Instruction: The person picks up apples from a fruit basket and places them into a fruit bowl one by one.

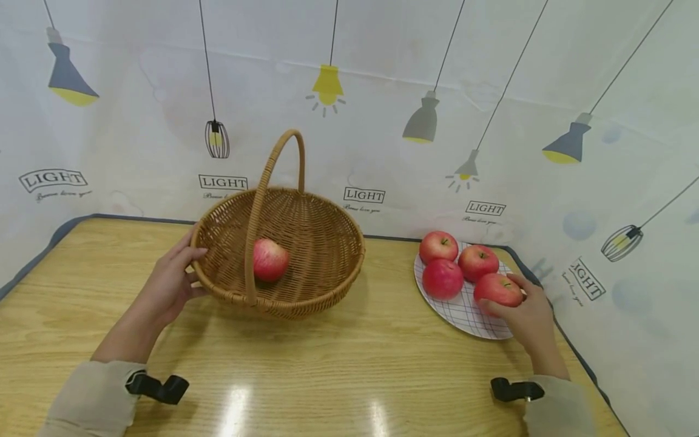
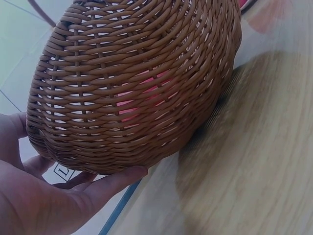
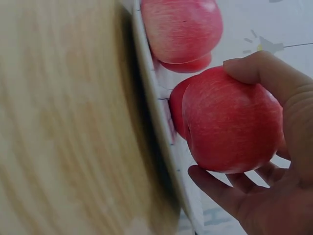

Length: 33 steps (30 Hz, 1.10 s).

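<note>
My left hand (image 1: 169, 276) grips the left rim of a brown wicker basket (image 1: 322, 249) with a tall arched handle. From the left wrist view, the thumb lies against the woven side (image 2: 122, 73). One red apple (image 1: 272, 260) sits inside, partly behind the handle. Over on the right, my right hand (image 1: 530, 318) holds a red apple (image 1: 498, 289) at the near right part of a white checked plate (image 1: 475, 321). Thumb and fingers curl round this apple (image 3: 234, 122) in the right wrist view. Three more apples (image 1: 442, 279) rest on the plate.
A light wood table (image 1: 327, 376) with a dark edge carries the basket and plate. Behind and to the right stands a pale wall covering (image 1: 382, 121) printed with lamps and the word LIGHT. Black wrist mounts (image 1: 158, 387) sit on both sleeves.
</note>
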Motion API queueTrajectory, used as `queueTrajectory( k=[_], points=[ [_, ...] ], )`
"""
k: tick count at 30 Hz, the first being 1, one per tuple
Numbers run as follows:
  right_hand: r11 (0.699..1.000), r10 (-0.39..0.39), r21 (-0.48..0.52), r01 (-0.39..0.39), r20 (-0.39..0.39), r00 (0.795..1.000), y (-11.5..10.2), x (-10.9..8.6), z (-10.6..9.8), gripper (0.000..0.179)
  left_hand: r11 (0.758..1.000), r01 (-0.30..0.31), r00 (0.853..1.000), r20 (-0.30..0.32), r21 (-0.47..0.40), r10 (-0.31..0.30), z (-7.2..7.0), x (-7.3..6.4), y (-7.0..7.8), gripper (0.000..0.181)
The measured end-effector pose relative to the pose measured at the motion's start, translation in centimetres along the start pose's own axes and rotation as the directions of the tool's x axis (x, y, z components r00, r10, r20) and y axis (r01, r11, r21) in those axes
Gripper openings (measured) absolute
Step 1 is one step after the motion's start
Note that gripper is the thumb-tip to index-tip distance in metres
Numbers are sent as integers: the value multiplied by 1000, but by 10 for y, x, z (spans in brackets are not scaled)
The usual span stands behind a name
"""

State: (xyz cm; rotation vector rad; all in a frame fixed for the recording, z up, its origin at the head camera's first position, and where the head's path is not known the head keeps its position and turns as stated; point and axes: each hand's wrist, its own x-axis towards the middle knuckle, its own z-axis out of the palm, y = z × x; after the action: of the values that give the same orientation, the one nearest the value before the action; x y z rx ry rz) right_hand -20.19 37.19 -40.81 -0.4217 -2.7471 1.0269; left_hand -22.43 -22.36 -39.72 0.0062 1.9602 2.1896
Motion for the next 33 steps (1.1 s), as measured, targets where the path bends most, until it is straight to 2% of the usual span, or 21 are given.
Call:
queueTrajectory(
  k=[7, 11, 18, 25, 33],
  points=[
    [997, -58, -43, 58, 9, 998, 3, 2, 7, 95, 1000, -6, 1000, 0, 1, 6, 0, -2, 1, 62],
    [996, -89, -24, 89, 19, 996, 4, 3, 9, 92, 1000, -4, 1000, -2, 2, 4, 0, -1, 1, 61],
    [996, -88, -9, 88, 40, 995, 4, 4, 10, 92, 1000, 5, 1000, -7, -24, -5, 1, 2, 1, 62],
    [988, -147, -30, 149, 61, 987, 5, 5, 9, 89, 1000, 4, 1000, -5, -7, -4, 2, 1, 2, 62],
    [990, -113, -68, 122, 131, 985, 2, 2, 10, 96, 1000, -3, 1000, -4, 21, 3, 2, -2, 2, 61]
  ],
)
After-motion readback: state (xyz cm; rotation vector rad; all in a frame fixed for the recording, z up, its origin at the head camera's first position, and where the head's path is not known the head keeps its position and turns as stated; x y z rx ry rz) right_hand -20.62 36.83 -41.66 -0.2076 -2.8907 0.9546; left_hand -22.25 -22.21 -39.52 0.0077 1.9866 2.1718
